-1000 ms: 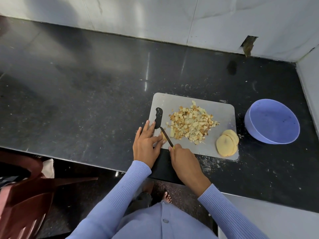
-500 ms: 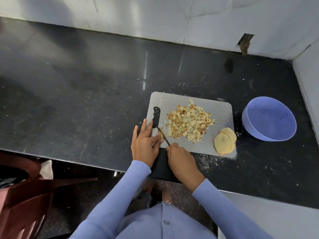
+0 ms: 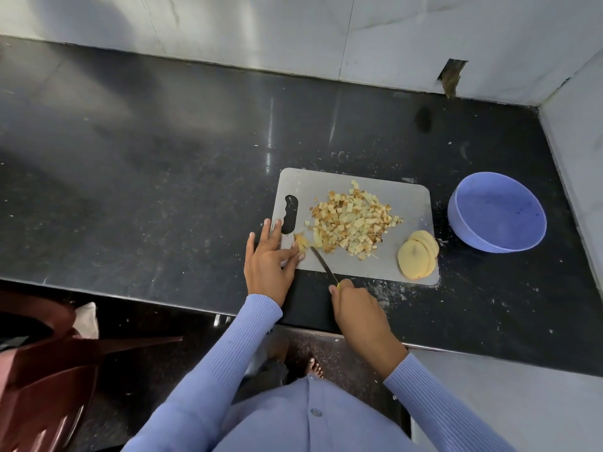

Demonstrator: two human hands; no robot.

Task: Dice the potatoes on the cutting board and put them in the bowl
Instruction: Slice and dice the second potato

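A grey cutting board (image 3: 401, 203) lies on the black counter (image 3: 163, 190) near its front edge, toward the right end. A pile of diced potato (image 3: 350, 221) sits in the middle of the board, many cubes browned on one face. At the board's front right corner a short stack of round potato slices (image 3: 417, 256) lies overlapping, not yet cut.

The left hand (image 3: 269, 262) rests flat at the board's front left corner, beside the handle slot, fingers straight and slightly spread; the thumb and forefinger press against a small piece of potato (image 3: 301, 241) (its exact shape is hard to make out). The right hand (image 3: 357, 308) grips the handle of a knife (image 3: 323, 264), fingers curled round it, just off the board's front edge. The dark narrow blade slants up and to the left, its tip touching the near edge of the diced pile, just beside the small piece.

A lilac plastic bowl (image 3: 466, 220) stands on the counter just right of the board, near the right-hand wall. No brand, label or writing can be read anywhere.
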